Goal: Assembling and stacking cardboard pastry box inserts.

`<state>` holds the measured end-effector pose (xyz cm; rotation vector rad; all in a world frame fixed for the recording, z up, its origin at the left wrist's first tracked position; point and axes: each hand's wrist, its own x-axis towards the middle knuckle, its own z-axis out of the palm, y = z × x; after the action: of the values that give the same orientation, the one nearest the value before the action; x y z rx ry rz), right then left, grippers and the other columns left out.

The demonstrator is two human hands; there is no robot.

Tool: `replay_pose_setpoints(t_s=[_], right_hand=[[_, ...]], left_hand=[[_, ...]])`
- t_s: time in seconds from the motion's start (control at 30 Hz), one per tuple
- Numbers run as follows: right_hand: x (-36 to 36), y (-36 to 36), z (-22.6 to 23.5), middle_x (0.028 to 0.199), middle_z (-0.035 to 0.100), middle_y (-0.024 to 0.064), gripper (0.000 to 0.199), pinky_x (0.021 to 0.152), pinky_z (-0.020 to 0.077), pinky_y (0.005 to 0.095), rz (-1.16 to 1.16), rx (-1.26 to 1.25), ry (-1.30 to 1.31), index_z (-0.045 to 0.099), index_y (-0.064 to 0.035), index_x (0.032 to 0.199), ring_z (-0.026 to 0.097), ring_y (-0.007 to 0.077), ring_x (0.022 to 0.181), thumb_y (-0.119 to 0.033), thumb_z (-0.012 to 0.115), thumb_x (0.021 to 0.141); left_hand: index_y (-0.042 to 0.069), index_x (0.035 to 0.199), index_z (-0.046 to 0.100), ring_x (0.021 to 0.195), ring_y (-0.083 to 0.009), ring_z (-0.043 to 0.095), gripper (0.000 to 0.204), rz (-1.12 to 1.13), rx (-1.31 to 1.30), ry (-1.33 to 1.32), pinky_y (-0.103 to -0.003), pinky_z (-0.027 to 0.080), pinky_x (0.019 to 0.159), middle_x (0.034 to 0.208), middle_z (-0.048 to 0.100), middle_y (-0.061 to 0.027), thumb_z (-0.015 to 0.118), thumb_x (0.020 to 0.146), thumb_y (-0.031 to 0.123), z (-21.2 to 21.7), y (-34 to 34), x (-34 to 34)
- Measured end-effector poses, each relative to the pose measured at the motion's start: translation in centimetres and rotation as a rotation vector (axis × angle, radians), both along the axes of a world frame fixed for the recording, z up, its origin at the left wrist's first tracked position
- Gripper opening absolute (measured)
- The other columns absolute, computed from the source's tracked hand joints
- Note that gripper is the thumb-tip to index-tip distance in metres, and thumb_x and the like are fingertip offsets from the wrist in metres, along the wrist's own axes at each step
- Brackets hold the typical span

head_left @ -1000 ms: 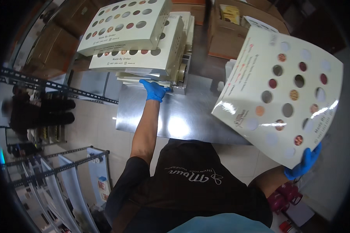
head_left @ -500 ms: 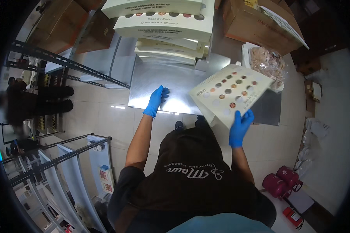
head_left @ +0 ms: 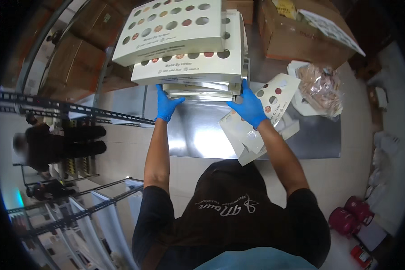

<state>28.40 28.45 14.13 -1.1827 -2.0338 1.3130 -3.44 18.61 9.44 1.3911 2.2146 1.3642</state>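
Observation:
A tall stack of pale cream cardboard boxes (head_left: 198, 71), printed with round coloured dots, stands on the steel table (head_left: 202, 135). My left hand (head_left: 166, 105), in a blue glove, grips the stack's near left corner low down, its thumb along the front. At the near right corner my right hand (head_left: 249, 108), gloved alike, has its fingers up the side and its thumb across the front. The upper boxes hide some left fingertips. Beneath my right wrist lies a loose dotted carton (head_left: 274, 96), tilted, with flaps past the table's near edge.
A brown cardboard box (head_left: 297, 38) stands at the far right. Nearer lies a clear plastic bag (head_left: 319, 87) of brownish contents. Metal shelving (head_left: 72, 108) runs along the left; a person (head_left: 63, 139) is beyond it. Pink gas cylinders (head_left: 351, 216) are on the floor lower right.
My right hand has let go of the dotted carton, which now lies on the table's right side, and moved to the stack. My left hand has moved forward to the stack's left corner.

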Motion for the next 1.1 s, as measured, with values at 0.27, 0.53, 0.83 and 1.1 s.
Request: replay_pose_setpoints(t_s=[0.27,0.53,0.83,1.1], right_hand=[[9.1,-1.8,-5.4,0.117,0.053,0.0250,0.088,0.093,0.0444,0.0397,0.025,-0.085,-0.305,0.025,-0.0015,0.141,0.053,0.0360,0.111,-0.038,0.070,0.076],[-1.7,1.6,-3.3,0.135,0.037,0.0272,0.095,0.103,0.0346,0.0430,-0.047,-0.008,0.147,0.019,0.0021,0.142,0.040,0.0399,0.124,-0.036,0.074,0.073],[-5.4,-2.0,-6.7,0.129,0.043,0.0222,0.085,0.091,0.0453,0.0419,-0.284,0.233,-0.145,0.022,-0.0027,0.141,0.049,0.0364,0.114,-0.023,0.071,0.074],[-5.1,0.5,-7.7,0.103,0.061,0.0218,0.053,0.076,0.0485,0.0442,-0.359,0.103,-0.067,0.044,-0.0047,0.125,0.061,0.0380,0.089,-0.021,0.066,0.080]], left_hand=[[0.000,0.127,0.041,0.107,-0.0213,0.050,0.075,-0.061,-0.027,-0.206,-0.032,0.040,0.094,0.115,0.053,-0.0112,0.081,0.065,0.011,-3.0,1.3,-2.1],[-0.003,0.111,0.056,0.096,-0.0167,0.055,0.036,-0.100,-0.134,-0.363,-0.030,0.043,0.086,0.105,0.060,-0.0095,0.069,0.079,0.007,-2.8,1.4,-4.3],[-0.005,0.118,0.052,0.101,-0.0157,0.055,0.040,-0.085,-0.037,-0.319,-0.030,0.042,0.090,0.113,0.059,-0.0122,0.066,0.082,0.003,-4.8,-1.4,-5.8],[-0.009,0.099,0.061,0.081,-0.0131,0.059,0.033,0.015,-0.010,-0.192,-0.027,0.049,0.076,0.094,0.067,-0.0104,0.076,0.072,0.003,-5.2,-0.5,-5.7]])
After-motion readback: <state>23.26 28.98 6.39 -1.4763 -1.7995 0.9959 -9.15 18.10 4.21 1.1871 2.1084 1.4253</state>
